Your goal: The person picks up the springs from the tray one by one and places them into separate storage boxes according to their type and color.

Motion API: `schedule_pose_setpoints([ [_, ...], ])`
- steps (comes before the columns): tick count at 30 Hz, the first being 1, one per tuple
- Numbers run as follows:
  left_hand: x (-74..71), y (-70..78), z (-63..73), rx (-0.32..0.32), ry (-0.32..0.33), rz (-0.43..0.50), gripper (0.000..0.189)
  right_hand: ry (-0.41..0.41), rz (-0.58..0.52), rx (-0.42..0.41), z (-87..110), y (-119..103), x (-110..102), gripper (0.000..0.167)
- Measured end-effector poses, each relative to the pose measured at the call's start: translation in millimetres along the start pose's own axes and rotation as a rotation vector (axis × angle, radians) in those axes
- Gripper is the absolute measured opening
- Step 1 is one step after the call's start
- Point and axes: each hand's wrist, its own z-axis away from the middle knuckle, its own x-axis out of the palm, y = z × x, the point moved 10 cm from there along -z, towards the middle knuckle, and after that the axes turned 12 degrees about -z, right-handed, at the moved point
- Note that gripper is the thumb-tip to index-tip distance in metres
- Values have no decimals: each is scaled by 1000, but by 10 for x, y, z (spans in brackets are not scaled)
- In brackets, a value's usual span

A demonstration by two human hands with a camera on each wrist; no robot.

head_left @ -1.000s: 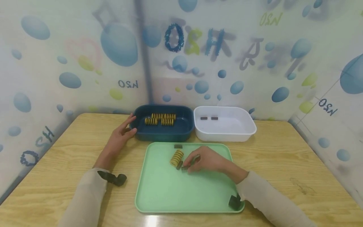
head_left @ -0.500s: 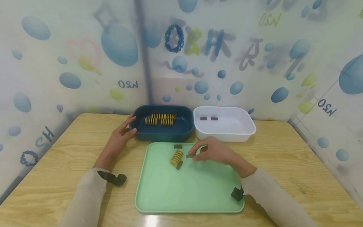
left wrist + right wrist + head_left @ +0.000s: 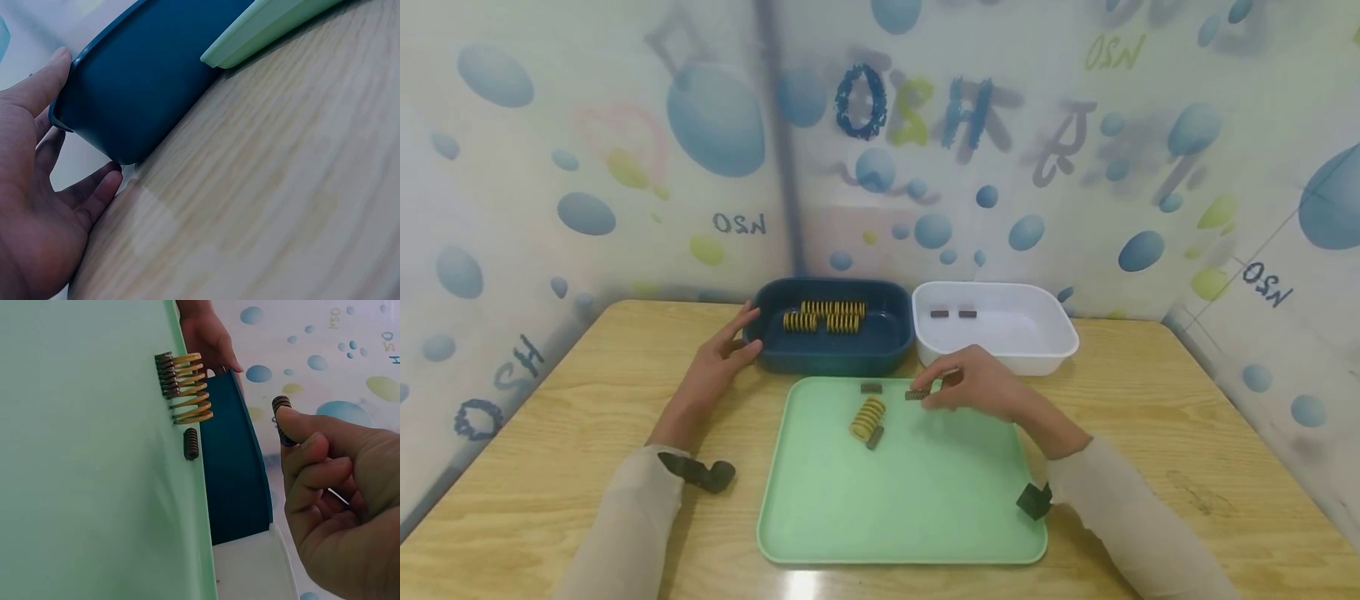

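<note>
Thumb and fingertips of my right hand (image 3: 981, 387) pinch a small dark coil spring (image 3: 284, 431), held above the back of the green tray (image 3: 880, 517). On the tray, a large yellow coil spring (image 3: 868, 417) lies with a small dark spring (image 3: 876, 437) against it. Another small dark spring (image 3: 871, 387) is by the tray's back edge. My left hand (image 3: 715, 367) rests with spread fingers against the left end of the dark blue bin (image 3: 835, 363), the fingertips at its rim and side in the left wrist view.
Several yellow springs (image 3: 842, 322) lie inside the blue bin. Right of it, a white bin (image 3: 1030, 329) contains two small dark springs (image 3: 940, 314). Both stand on a wooden table (image 3: 1135, 417) behind the tray, close to a patterned wall (image 3: 880, 233).
My right hand has lifted a small dark spring from beside the yellow one and carried it back and slightly right, toward the white bin. The left hand stays at the blue bin.
</note>
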Motion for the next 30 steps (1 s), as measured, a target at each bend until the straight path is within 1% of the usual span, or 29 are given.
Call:
schedule_pose_setpoints([
  [7, -11, -14, 0, -7, 3, -15, 59, 19, -11, -18, -7, -22, -117, 20],
  [12, -2, -15, -3, 2, 2, -7, 58, 65, -22, -4, -17, -4, -251, 18],
  [16, -13, -7, 5, 2, 9, -9, 58, 110, -59, 4, -62, 0, -377, 19],
  [19, -16, 0, 12, -1, 8, -6, 58, 135, -45, 8, -103, -12, -462, 21],
  [24, -3, -16, 6, -11, 2, -1, 57, 145, -2, 12, -165, 14, -584, 22],
  [30, -4, -31, -5, -9, 12, -16, 57, 163, -18, 13, -266, 96, -729, 21],
])
